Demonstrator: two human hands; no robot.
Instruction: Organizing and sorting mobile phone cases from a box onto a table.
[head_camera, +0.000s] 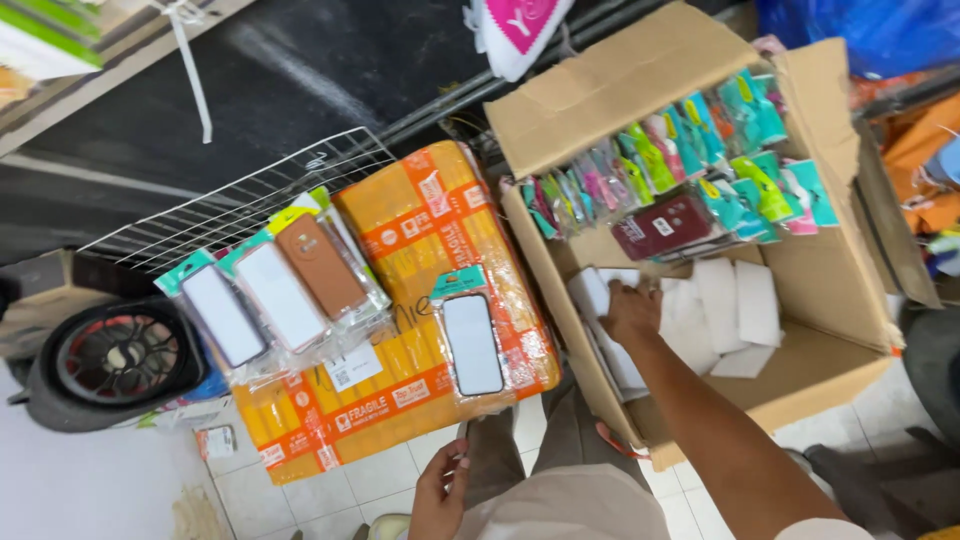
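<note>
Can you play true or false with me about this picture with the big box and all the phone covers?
1. The right hand is down inside the cardboard box. True.
2. That hand rests on round red balls. False: it touches flat white packets on the box floor.
3. Colourful packaged phone cases stand in rows at the back of the box. True.
4. The left hand holds the phone case in the teal-topped pack. False: it is lower, near the tiled floor, holding nothing visible, while that pack lies on the orange-taped parcel.
5. A brown phone case lies among the packs left of the parcel. True.
6. The box is closed. False: its flaps are open.
</note>
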